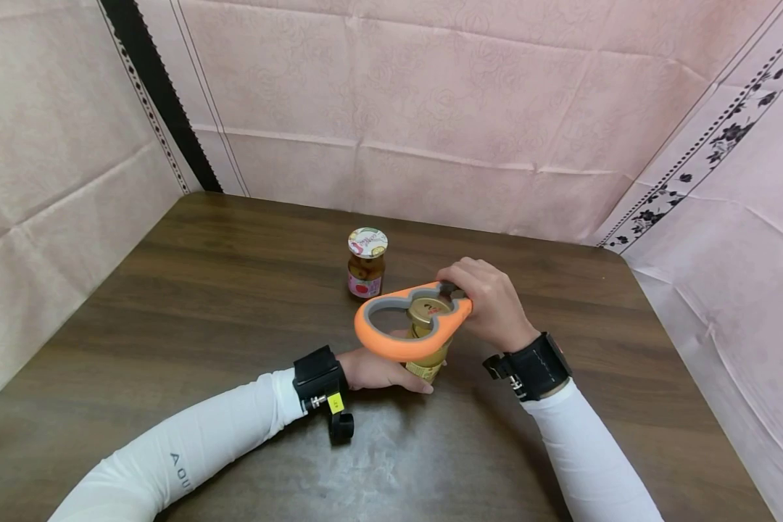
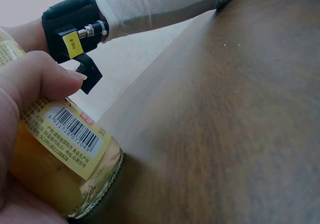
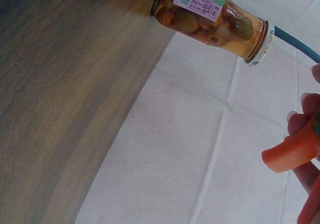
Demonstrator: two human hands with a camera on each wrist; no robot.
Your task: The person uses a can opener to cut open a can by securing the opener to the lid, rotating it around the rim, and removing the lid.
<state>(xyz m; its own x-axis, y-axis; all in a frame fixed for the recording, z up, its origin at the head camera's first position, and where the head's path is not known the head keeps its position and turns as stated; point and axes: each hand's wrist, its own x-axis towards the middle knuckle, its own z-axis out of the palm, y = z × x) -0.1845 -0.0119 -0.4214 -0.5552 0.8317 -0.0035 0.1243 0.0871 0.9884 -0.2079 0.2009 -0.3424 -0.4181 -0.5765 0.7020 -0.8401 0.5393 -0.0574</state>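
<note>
A glass jar with a gold lid and a yellow label stands on the table. My left hand grips its body from the left, and in the left wrist view the thumb lies across the label. Over the jar's top is an orange jar opener with a grey inner lining; the lid shows through its loop, towards the handle end. I cannot tell whether the lining touches the lid. My right hand holds the opener's handle end, its fingers partly hidden. The right wrist view catches the orange handle.
Behind the opener stands a second jar with a patterned white lid, a pink label and brown fruit inside. The wooden table ends at a pale cloth wall at the back; more cloth hangs on both sides.
</note>
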